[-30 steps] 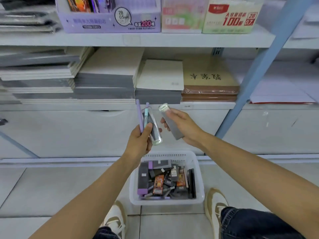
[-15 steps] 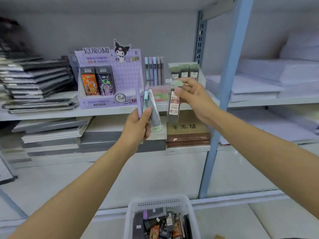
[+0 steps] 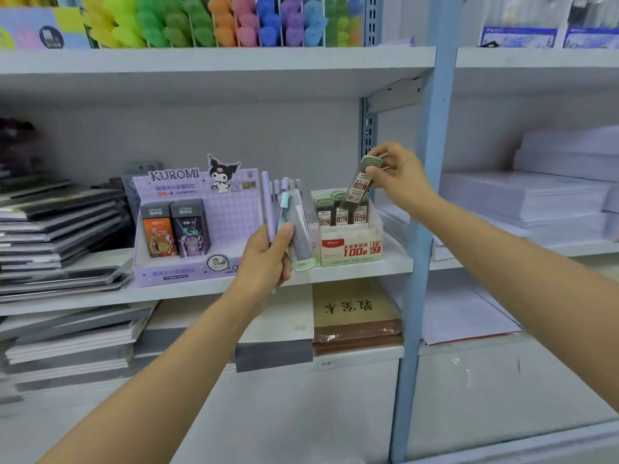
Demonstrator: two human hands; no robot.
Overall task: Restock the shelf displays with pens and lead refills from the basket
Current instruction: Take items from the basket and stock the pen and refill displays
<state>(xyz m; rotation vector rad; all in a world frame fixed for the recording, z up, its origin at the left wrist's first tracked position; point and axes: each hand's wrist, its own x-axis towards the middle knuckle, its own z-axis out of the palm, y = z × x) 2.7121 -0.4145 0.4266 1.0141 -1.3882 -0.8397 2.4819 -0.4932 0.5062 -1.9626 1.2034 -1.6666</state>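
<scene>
My right hand (image 3: 400, 180) pinches a green-capped lead refill case (image 3: 358, 185) by its top, tilted, its lower end just above the white refill display box (image 3: 351, 246) that holds several like cases. My left hand (image 3: 268, 259) grips a bundle in front of the shelf: a purple pen (image 3: 267, 205), a teal pen (image 3: 284, 209) and a clear lead case with a green base (image 3: 299, 236). To the left stands the purple Kuromi display box (image 3: 197, 226) with two refill packs. The basket is out of view.
Stacks of notebooks (image 3: 57, 229) fill the shelf's left side. A blue upright post (image 3: 425, 202) stands right of the refill box, with white paper stacks (image 3: 549, 202) beyond it. Coloured foam items (image 3: 217, 18) line the upper shelf. More notebooks (image 3: 355, 316) lie below.
My view rose from the basket on the floor to the shelf. Both hands lifted; my right hand carried the refill case up and right to just above the white display box.
</scene>
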